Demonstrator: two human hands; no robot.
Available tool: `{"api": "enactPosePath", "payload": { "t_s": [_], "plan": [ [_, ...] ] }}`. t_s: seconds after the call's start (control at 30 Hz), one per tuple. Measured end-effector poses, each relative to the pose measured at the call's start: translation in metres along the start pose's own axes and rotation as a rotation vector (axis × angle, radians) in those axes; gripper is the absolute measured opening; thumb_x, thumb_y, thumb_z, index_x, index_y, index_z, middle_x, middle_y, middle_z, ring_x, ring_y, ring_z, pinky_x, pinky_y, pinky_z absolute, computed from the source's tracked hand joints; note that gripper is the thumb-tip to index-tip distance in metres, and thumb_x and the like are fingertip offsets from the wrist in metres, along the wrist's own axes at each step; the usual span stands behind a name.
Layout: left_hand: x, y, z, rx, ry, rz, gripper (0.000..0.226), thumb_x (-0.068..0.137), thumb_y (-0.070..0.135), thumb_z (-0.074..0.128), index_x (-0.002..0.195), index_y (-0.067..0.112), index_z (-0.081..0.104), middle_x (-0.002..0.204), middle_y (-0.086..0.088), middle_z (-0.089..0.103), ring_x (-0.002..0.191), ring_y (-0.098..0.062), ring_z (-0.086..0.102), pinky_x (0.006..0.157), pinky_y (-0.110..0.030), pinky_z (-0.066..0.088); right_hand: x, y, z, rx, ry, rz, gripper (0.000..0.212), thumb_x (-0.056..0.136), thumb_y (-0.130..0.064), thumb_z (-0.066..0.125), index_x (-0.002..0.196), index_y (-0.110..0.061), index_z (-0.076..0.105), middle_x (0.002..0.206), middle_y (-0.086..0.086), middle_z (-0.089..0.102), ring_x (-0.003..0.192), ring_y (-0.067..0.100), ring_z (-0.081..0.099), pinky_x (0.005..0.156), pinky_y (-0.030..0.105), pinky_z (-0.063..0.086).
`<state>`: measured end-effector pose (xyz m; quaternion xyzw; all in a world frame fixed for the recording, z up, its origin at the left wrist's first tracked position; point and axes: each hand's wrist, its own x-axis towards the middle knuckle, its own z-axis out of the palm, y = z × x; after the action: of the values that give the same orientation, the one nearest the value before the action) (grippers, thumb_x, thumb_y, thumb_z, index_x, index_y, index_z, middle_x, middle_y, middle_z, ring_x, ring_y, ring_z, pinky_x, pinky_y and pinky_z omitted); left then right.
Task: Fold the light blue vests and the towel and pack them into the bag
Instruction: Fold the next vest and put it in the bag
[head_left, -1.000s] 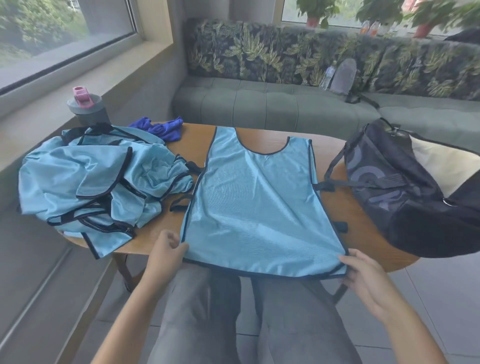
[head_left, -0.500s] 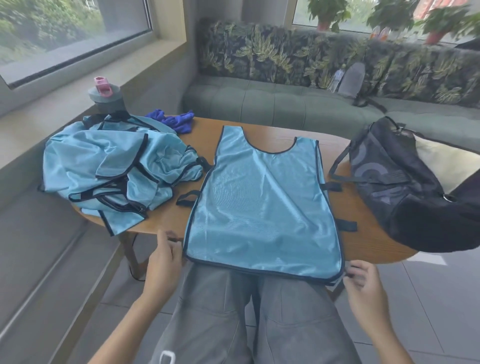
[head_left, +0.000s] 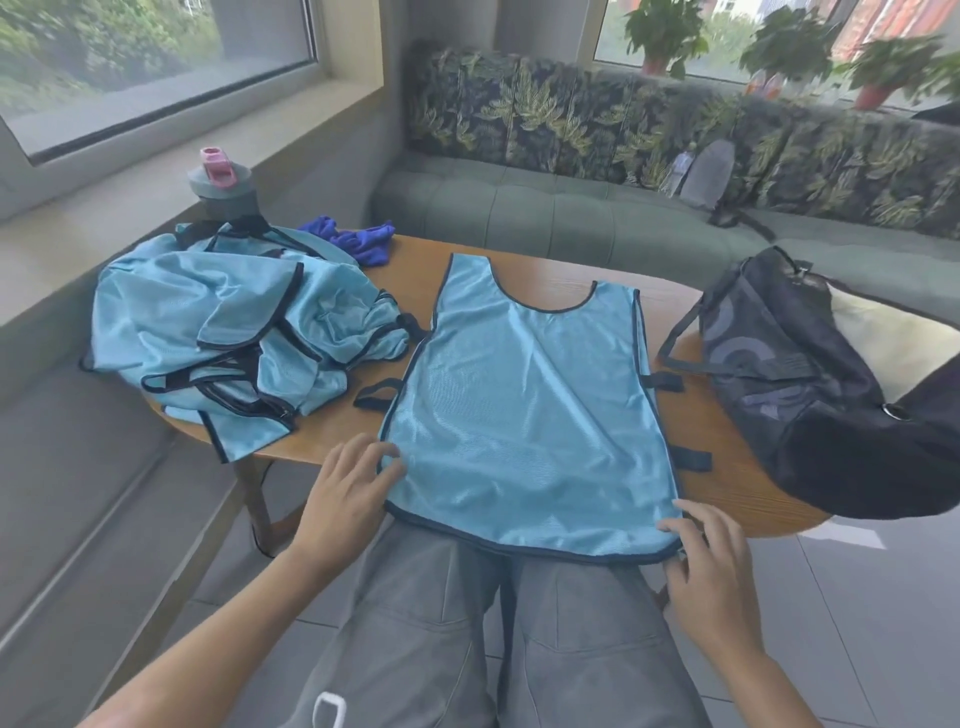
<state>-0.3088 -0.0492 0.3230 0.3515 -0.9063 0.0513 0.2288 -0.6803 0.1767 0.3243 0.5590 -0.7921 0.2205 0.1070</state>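
item: flat vest (head_left: 530, 426), light blue with dark trim, laid open on the tabletop (head_left: 566, 270), neck hole away from the person, hem hanging just over the near edge above the lap. condition: spread, not yet folded.

item: left hand (head_left: 348, 499), at the lower left corner of the flat vest; fingers (head_left: 371, 452) loosely bent and touching the side edge; whether they pinch the cloth, cannot tell.

item: right hand (head_left: 711, 571), at the lower right corner; fingers (head_left: 691, 519) resting on the hem, thumb beneath near the edge; looks like a light pinch on the corner.

item: heap of vests (head_left: 234, 332), same blue, crumpled at the left end of the tabletop. condition: unfolded.

item: towel (head_left: 353, 239), darker blue, bunched behind the heap. condition: unfolded.

item: bag (head_left: 810, 384), dark, on the right end of the tabletop, well apart from the heap; nothing seen packed in it.

progress, judged: very early; all folding and all packing left.

surroundings: bottle (head_left: 223, 187) behind the heap; sofa (head_left: 571, 218) beyond. loose side straps stick out from the flat vest and may snag a fold.
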Motion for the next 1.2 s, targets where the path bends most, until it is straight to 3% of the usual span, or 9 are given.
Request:
{"api": "enactPosePath", "payload": {
  "t_s": [0.1, 0.17, 0.3, 0.4, 0.5, 0.6, 0.7, 0.8, 1.2],
  "plan": [
    [0.001, -0.008, -0.004, -0.159, -0.015, 0.019, 0.033, 0.08, 0.007, 0.047, 0.104, 0.015, 0.068, 0.111, 0.0, 0.065, 0.122, -0.028, 0.055, 0.103, -0.036, 0.038, 0.001, 0.004, -0.005, 0.028, 0.046, -0.056, 0.025, 0.08, 0.0, 0.06, 0.101, -0.007, 0.072, 0.121, 0.005, 0.065, 0.119, 0.032, 0.055, 0.105, 0.043, 0.041],
    [0.004, -0.011, -0.01, -0.328, -0.017, -0.092, 0.029, 0.088, 0.016, 0.045, 0.105, 0.017, 0.068, 0.112, 0.002, 0.065, 0.119, -0.02, 0.055, 0.103, -0.028, 0.036, 0.002, 0.004, -0.01, 0.031, 0.046, -0.109, 0.032, 0.085, -0.014, 0.047, 0.102, -0.006, 0.073, 0.119, 0.005, 0.067, 0.121, 0.028, 0.056, 0.107, 0.036, 0.037],
    [0.018, -0.007, -0.029, -0.63, 0.036, -0.387, 0.013, 0.101, 0.012, 0.056, 0.101, 0.022, 0.064, 0.099, 0.009, 0.067, 0.095, -0.011, 0.059, 0.083, -0.029, 0.045, 0.014, 0.002, -0.027, 0.132, 0.079, -0.075, 0.028, 0.086, -0.004, 0.054, 0.108, -0.005, 0.071, 0.119, 0.002, 0.066, 0.12, 0.021, 0.055, 0.11, 0.018, 0.032],
    [0.032, -0.001, -0.042, -0.728, 0.096, -0.474, 0.012, 0.103, 0.017, 0.056, 0.099, 0.027, 0.059, 0.088, 0.005, 0.067, 0.083, -0.013, 0.06, 0.077, -0.031, 0.046, 0.03, -0.007, -0.04, 0.27, 0.117, 0.071, 0.027, 0.09, 0.01, 0.064, 0.109, -0.008, 0.07, 0.113, 0.001, 0.068, 0.112, 0.023, 0.06, 0.096, 0.02, 0.044],
    [0.043, 0.004, -0.049, -0.717, 0.113, -0.452, 0.008, 0.106, 0.026, 0.049, 0.101, 0.026, 0.055, 0.069, 0.006, 0.058, 0.065, -0.017, 0.053, 0.062, -0.039, 0.042, 0.047, -0.023, -0.053, 0.479, 0.198, 0.217, 0.021, 0.099, -0.002, 0.056, 0.105, -0.021, 0.062, 0.096, -0.003, 0.068, 0.086, 0.005, 0.06, 0.073, 0.005, 0.042],
    [0.052, 0.01, -0.055, -0.649, 0.16, -0.455, 0.009, 0.107, 0.028, 0.047, 0.1, 0.026, 0.052, 0.063, 0.009, 0.052, 0.059, -0.011, 0.049, 0.057, -0.037, 0.039, 0.063, -0.034, -0.058, 0.614, 0.284, 0.32, 0.023, 0.106, -0.011, 0.045, 0.102, -0.032, 0.054, 0.098, -0.006, 0.064, 0.091, 0.004, 0.061, 0.07, 0.008, 0.044],
    [0.06, 0.018, -0.064, -0.597, 0.212, -0.448, 0.007, 0.107, 0.027, 0.046, 0.101, 0.028, 0.05, 0.067, 0.013, 0.055, 0.064, -0.006, 0.054, 0.057, -0.033, 0.039, 0.073, -0.041, -0.057, 0.637, 0.367, 0.384, 0.029, 0.107, -0.013, 0.04, 0.1, -0.039, 0.05, 0.098, -0.002, 0.062, 0.089, 0.018, 0.059, 0.071, 0.024, 0.046],
    [0.066, 0.02, -0.073, -0.592, 0.23, -0.458, 0.008, 0.108, 0.029, 0.045, 0.103, 0.026, 0.05, 0.067, 0.009, 0.057, 0.062, -0.007, 0.055, 0.058, -0.035, 0.041, 0.076, -0.045, -0.064, 0.611, 0.393, 0.4, 0.018, 0.108, -0.013, 0.04, 0.107, -0.027, 0.052, 0.101, 0.005, 0.062, 0.091, 0.024, 0.058, 0.072, 0.037, 0.043],
    [0.113, -0.005, -0.077, -0.488, 0.132, -0.495, 0.021, 0.106, 0.041, 0.044, 0.111, 0.022, 0.05, 0.054, -0.003, 0.05, 0.053, -0.026, 0.051, 0.052, -0.037, 0.034, 0.103, -0.028, -0.09, 0.335, 0.293, 0.326, 0.011, 0.103, -0.01, 0.052, 0.111, -0.011, 0.058, 0.094, 0.002, 0.063, 0.083, 0.025, 0.053, 0.071, 0.036, 0.039]
  ]
}}
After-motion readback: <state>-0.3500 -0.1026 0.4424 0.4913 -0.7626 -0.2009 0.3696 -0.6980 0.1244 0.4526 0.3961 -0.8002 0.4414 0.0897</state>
